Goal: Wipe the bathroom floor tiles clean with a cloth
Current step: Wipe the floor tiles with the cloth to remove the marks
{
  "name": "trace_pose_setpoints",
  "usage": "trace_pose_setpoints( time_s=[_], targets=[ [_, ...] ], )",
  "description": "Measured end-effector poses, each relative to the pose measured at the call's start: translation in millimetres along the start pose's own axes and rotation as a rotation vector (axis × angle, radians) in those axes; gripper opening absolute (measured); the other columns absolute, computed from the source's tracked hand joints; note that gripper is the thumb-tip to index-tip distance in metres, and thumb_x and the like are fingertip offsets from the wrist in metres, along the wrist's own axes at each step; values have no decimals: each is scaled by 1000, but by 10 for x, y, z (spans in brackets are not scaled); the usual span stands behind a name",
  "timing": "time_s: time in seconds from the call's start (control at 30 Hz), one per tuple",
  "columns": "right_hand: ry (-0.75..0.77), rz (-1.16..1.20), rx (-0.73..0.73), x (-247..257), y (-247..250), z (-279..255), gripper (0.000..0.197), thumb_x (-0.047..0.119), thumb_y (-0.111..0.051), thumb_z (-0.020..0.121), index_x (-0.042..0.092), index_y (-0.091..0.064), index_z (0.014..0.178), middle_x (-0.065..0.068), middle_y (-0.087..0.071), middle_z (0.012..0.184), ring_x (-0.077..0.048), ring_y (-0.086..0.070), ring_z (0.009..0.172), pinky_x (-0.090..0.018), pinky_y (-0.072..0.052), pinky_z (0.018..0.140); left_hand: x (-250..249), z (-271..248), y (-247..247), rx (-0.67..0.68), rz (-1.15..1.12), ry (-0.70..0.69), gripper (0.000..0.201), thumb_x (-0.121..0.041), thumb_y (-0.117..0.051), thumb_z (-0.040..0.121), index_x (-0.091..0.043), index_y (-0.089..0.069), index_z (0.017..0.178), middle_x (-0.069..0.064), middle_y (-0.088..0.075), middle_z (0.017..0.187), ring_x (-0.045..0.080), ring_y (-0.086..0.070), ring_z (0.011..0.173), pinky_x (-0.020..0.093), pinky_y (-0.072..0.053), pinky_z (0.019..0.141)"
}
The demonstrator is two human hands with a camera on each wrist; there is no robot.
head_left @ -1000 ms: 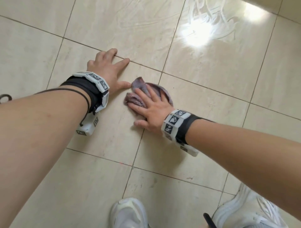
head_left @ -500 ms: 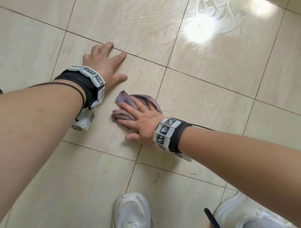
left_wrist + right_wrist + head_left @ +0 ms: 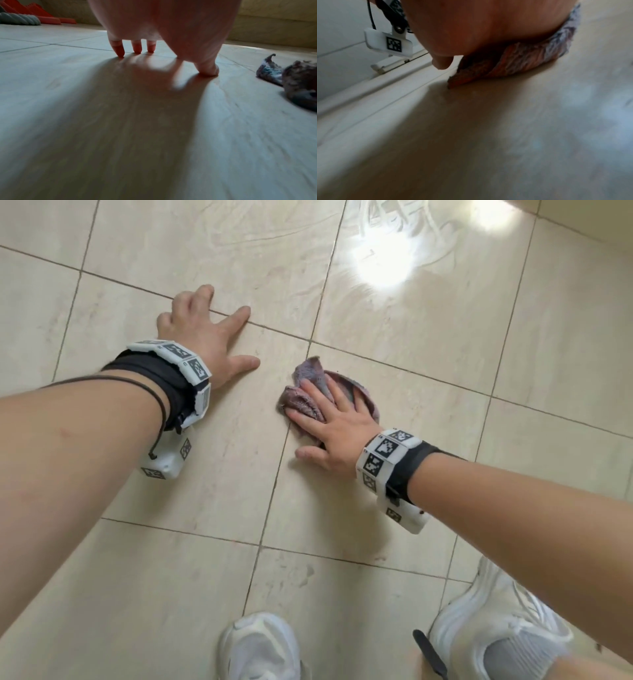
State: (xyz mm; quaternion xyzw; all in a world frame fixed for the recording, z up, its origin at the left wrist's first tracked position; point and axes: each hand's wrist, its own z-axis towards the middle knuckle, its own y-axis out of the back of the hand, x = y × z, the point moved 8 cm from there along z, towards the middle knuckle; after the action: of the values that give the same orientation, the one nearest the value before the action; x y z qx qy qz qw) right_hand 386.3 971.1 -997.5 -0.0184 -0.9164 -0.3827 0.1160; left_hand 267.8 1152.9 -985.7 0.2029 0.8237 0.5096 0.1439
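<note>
A crumpled purple-grey cloth (image 3: 301,400) lies on the beige floor tiles (image 3: 394,347), across a grout line. My right hand (image 3: 322,419) presses flat on it with straight, spread fingers; the thumb touches the tile beside it. In the right wrist view the cloth (image 3: 513,63) bulges out from under the palm. My left hand (image 3: 219,337) is planted on the tile left of the cloth, fingers spread, holding nothing. In the left wrist view its fingertips (image 3: 120,52) touch the floor and the cloth (image 3: 298,81) lies apart at the right.
Two white shoes (image 3: 260,645) (image 3: 496,628) stand at the near edge. Wet streaks and a bright glare (image 3: 387,268) mark the far tiles. Orange and grey objects (image 3: 34,17) sit by the wall base on the far left.
My right hand slid the cloth left and toward me, then back right across the grout line. The left hand stayed planted on the tile.
</note>
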Motion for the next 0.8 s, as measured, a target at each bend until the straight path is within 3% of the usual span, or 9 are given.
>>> trace_pose_setpoints(
  time_s=[0.1,0.2,0.33,0.43,0.53,0.63,0.8],
  targets=[
    [26,18,10,19,-210,-133,67,67,-28,94,47,1,152,10,26,159,-23,27,145,-56,4,116,-227,122,56,-2,37,-53,78,-70,-54,83,-42,-25,150,11,-11,159,34,-15,142,53,-22,111],
    [-36,40,-5,-271,-332,-330,66,66,-27,95,47,2,151,11,26,159,-20,26,146,-56,1,116,-523,239,101,-26,55,-101,78,-71,-54,82,-42,-27,149,12,-13,158,35,-16,141,53,-22,111],
    [-357,266,-131,-975,-402,-678,65,65,-31,95,48,-3,151,12,22,160,-19,24,146,-58,1,117,-1132,291,107,-65,47,-217,69,-67,-51,86,-40,-31,146,14,-13,157,35,-14,142,51,-19,112],
    [-590,475,-199,-1439,-292,-727,65,64,-32,95,48,-3,151,10,22,160,-22,23,146,-58,6,116,-1723,269,7,-41,87,-298,64,-66,-47,89,-42,-27,146,12,-8,160,36,-8,145,56,-14,114],
    [-568,524,-246,-1322,-274,-690,66,65,-33,94,48,-4,151,10,24,160,-24,25,146,-57,9,114,-2151,354,14,-19,49,-306,64,-65,-49,89,-43,-27,145,10,-5,161,36,-4,146,62,-11,114],
    [-546,476,-247,-1171,-602,-951,66,65,-35,94,50,-4,151,12,23,159,-20,25,146,-56,8,116,-2432,436,59,-2,47,-334,65,-62,-53,88,-41,-29,145,12,-5,161,36,-5,146,61,-13,115],
    [-942,738,-288,-2367,-728,-1459,67,66,-34,93,50,-4,151,10,21,160,-26,19,148,-61,3,116,-2845,383,-92,63,67,-306,72,-68,-47,90,-46,-13,150,15,13,161,42,11,147,64,-5,114]
  ],
)
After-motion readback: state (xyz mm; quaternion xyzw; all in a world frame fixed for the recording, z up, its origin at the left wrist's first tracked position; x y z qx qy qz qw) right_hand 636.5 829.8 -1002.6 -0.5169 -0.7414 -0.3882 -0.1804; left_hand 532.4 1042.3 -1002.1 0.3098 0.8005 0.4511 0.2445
